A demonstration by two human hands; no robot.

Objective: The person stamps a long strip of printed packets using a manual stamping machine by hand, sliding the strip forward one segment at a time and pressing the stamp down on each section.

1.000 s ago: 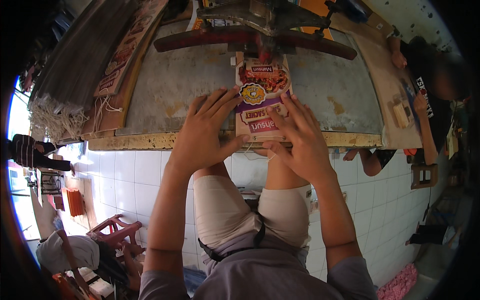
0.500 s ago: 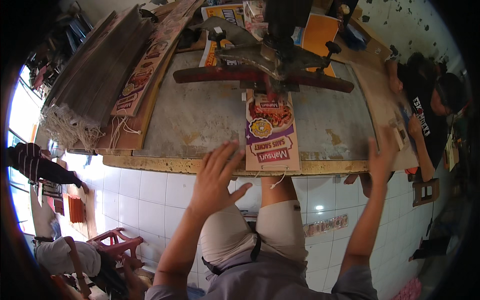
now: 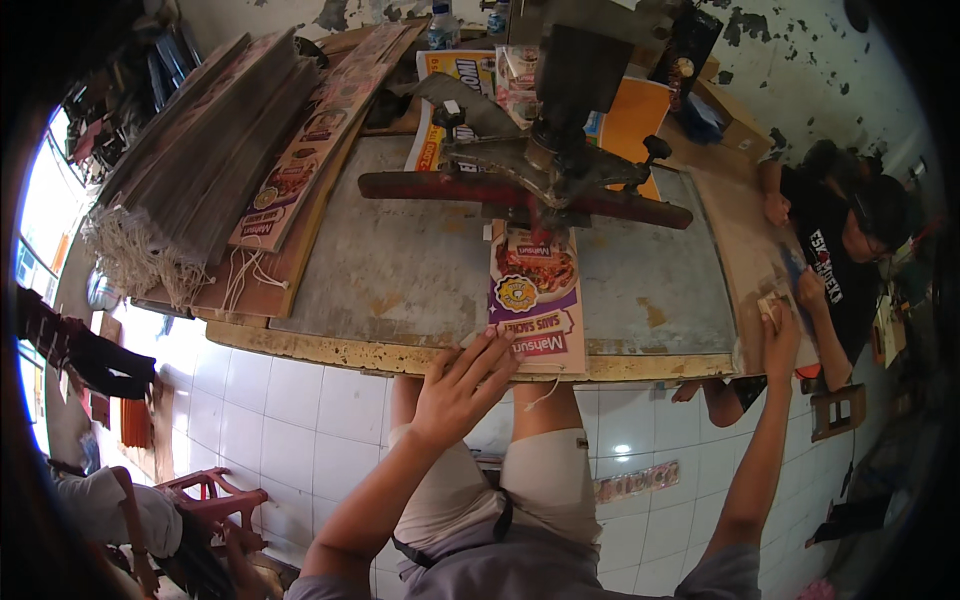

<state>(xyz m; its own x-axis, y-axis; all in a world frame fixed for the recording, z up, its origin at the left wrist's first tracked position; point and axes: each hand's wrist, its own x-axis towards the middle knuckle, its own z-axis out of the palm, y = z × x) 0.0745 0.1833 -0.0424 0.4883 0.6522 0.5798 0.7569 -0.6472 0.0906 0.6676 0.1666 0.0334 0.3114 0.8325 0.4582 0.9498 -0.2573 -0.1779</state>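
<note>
A long printed card strip (image 3: pixel 535 290) with a purple band and a food picture lies on the grey metal plate (image 3: pixel 380 270). Its far part passes under a black metal press head (image 3: pixel 550 165) with a long reddish crossbar. White string hangs from the strip's near end, over the table edge. My left hand (image 3: pixel 468 385) lies with fingers stretched out on the strip's near left corner. At the table's right side, my right hand (image 3: pixel 780 340) has its fingers closed about a small tan block (image 3: pixel 768 308); the fingertips are partly hidden.
Bundled strips (image 3: pixel 190 170) with white strings are piled at the left, beside a printed strip (image 3: pixel 300 160). A co-worker (image 3: pixel 830 230) sits close by at the right. Yellow and orange printed sheets (image 3: pixel 640 110) lie behind the press. A red stool (image 3: pixel 215 500) stands at lower left.
My left hand has moved right and come down onto the strip's near corner. My right hand has reached the small tan block at the right. The view has shifted slightly.
</note>
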